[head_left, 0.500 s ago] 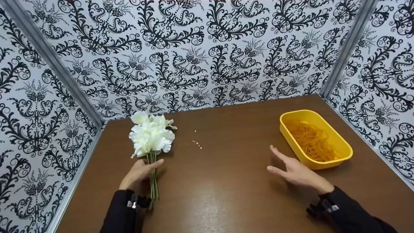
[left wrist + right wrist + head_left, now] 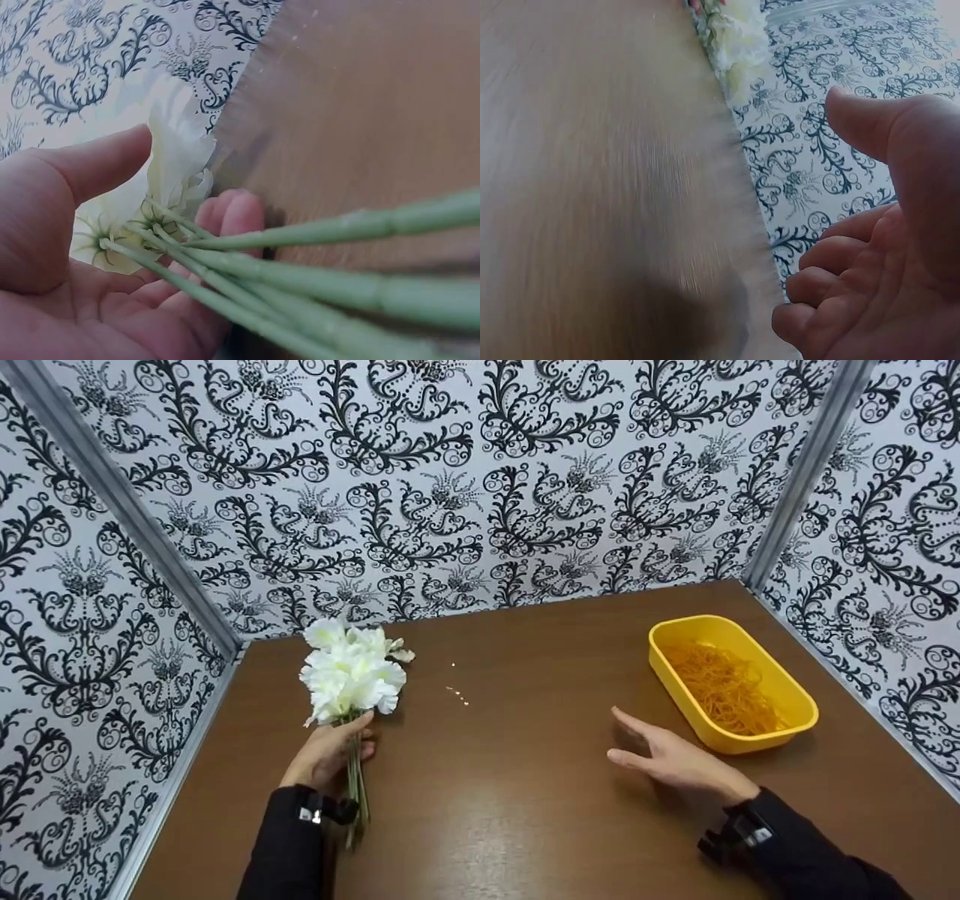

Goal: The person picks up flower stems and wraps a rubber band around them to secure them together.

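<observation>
In the head view a bunch of white artificial flowers [image 2: 352, 679] lies on the brown table's left side, blossoms away from me. My left hand [image 2: 330, 751] is at the green stems [image 2: 357, 787], just below the blossoms. In the left wrist view its fingers [image 2: 240, 212] pass behind the stems and show on the far side, loosely bent. The thumb stands straight and apart from the fingers, not closed over the stems. My right hand [image 2: 679, 761] hovers left of and nearer than a yellow tub [image 2: 679, 686], thumb and fingers spread, holding nothing.
Thin orange strands, like rubber bands [image 2: 724, 690], lie in the yellow tub at the table's right. Small pale specks [image 2: 459, 695] dot the brown table [image 2: 517, 780] beside the flowers. Patterned walls [image 2: 480, 495] close in the table at the back and both sides.
My left hand has moved slightly up the stems, and its fingers now show past their right side. My right hand has shifted a little to the left, away from the tub.
</observation>
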Demonstrator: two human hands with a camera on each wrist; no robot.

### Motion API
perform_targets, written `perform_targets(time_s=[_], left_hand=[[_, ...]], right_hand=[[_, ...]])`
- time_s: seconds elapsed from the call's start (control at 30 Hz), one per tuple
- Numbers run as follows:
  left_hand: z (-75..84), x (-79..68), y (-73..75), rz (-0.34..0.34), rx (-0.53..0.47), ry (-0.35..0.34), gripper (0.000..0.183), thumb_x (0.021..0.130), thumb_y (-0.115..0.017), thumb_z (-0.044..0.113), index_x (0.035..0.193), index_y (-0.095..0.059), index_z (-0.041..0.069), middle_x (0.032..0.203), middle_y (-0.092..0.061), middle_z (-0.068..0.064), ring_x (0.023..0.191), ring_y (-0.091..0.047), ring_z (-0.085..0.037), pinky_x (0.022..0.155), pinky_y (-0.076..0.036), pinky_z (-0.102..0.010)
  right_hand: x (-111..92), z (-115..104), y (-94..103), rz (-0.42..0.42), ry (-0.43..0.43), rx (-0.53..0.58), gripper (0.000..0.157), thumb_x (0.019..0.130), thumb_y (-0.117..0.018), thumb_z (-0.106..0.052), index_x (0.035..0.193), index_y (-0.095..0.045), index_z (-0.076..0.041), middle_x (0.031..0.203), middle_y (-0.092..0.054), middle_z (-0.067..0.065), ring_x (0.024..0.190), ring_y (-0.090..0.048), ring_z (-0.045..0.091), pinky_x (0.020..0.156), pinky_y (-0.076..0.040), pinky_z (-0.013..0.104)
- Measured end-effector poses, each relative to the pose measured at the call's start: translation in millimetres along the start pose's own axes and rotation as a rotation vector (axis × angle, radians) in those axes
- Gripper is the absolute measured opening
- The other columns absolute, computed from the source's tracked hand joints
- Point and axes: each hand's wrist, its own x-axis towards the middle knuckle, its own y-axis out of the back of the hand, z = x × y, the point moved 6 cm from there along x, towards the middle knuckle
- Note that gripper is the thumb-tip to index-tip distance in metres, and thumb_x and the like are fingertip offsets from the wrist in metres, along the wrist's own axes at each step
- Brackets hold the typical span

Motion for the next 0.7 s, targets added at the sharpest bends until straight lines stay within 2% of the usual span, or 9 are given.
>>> perform_targets(time_s=[0.17, 0.3, 0.4, 0.57, 0.7], left_hand=[[2.7, 7.3, -3.5, -0.084, -0.224, 0.055, 0.034, 0.104, -0.059, 0.019, 0.124, -0.047, -0.006, 0.105, -0.062, -0.015, 0.082, -0.068, -0.021, 0.081, -0.058, -0.03], [4.0, 11.1, -7.5, -0.13, -0.353, 0.111, 0.026, 0.107, -0.052, 0.02, 0.118, -0.048, -0.004, 0.102, -0.061, -0.014, 0.079, -0.066, -0.02, 0.078, -0.057, -0.027], [4.5, 11.8, -12.1, -0.14, -0.417, 0.14, 0.025, 0.107, -0.052, 0.02, 0.113, -0.049, -0.003, 0.099, -0.06, -0.014, 0.078, -0.065, -0.02, 0.077, -0.057, -0.027], [7.0, 14.2, -29.8, -0.15, -0.494, 0.155, 0.026, 0.107, -0.052, 0.023, 0.11, -0.048, -0.002, 0.091, -0.06, -0.012, 0.076, -0.061, -0.021, 0.074, -0.056, -0.028], [10.5, 19.2, -52.7, -0.141, -0.58, 0.125, 0.018, 0.108, -0.05, 0.021, 0.11, -0.045, 0.004, 0.089, -0.054, -0.007, 0.074, -0.055, -0.019, 0.07, -0.052, -0.028]], right_hand=[[20.1, -14.3, -20.8, -0.093, 0.008, 0.156, 0.085, 0.101, -0.061, -0.043, 0.16, -0.017, -0.002, 0.165, -0.019, 0.02, 0.149, -0.024, 0.038, 0.118, -0.019, 0.057], [44.5, -31.5, -42.3, -0.14, 0.07, 0.159, 0.086, 0.101, -0.062, -0.043, 0.159, -0.017, 0.002, 0.163, -0.022, 0.023, 0.148, -0.028, 0.037, 0.118, -0.022, 0.053], [67.6, -45.8, -61.7, -0.177, 0.095, 0.216, 0.087, 0.1, -0.063, -0.042, 0.158, -0.018, 0.004, 0.16, -0.027, 0.025, 0.147, -0.03, 0.036, 0.119, -0.024, 0.051], [108.6, -72.3, -97.4, -0.212, 0.102, 0.399, 0.083, 0.1, -0.065, -0.037, 0.156, -0.022, 0.007, 0.157, -0.035, 0.024, 0.145, -0.036, 0.032, 0.118, -0.028, 0.044], [133.8, -95.2, -127.8, -0.258, 0.058, 0.568, 0.082, 0.099, -0.067, -0.034, 0.156, -0.024, 0.007, 0.156, -0.037, 0.023, 0.143, -0.04, 0.029, 0.113, -0.036, 0.037]])
